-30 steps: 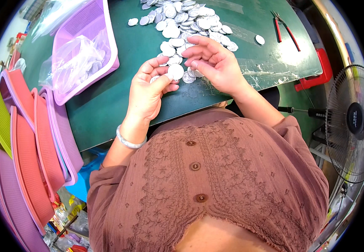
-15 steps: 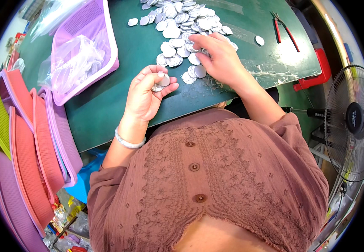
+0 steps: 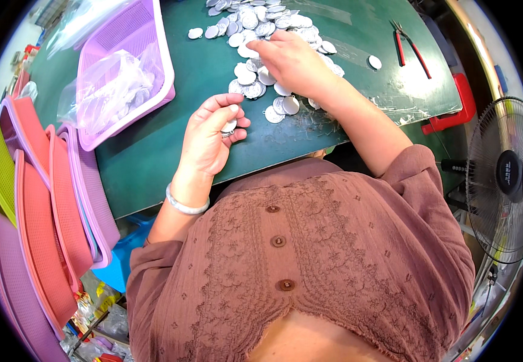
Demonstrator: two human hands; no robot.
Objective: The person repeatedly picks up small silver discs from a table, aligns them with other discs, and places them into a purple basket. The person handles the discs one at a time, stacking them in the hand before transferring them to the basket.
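My left hand [image 3: 208, 130] is closed near the table's front edge, with silver round pendants [image 3: 229, 126] pinched between thumb and fingers. Thumb and fingers partly cover these discs, each flat like a coin. Beyond and to the right, my right hand [image 3: 294, 63] reaches over a loose pile of similar pendants [image 3: 255, 19]. Its fingers are stretched out, tips touching discs in the pile; their undersides are hidden. A small group of pendants [image 3: 282, 107] lies on the table below my right hand, and a few more [image 3: 246, 81] sit between both hands.
A lilac plastic basket [image 3: 168, 72] with clear plastic bags [image 3: 119, 84] stands at the left on the green table [image 3: 153, 169]. Red-handled pliers [image 3: 412, 49] and a single pendant [image 3: 374, 62] lie at the right. Stacked coloured baskets [image 3: 44, 223] flank me left; a fan [image 3: 502, 175] stands right.
My right hand has moved forward and left, farther over the pile. My left hand has tilted slightly, and its fingers now cover more of the pendants it holds.
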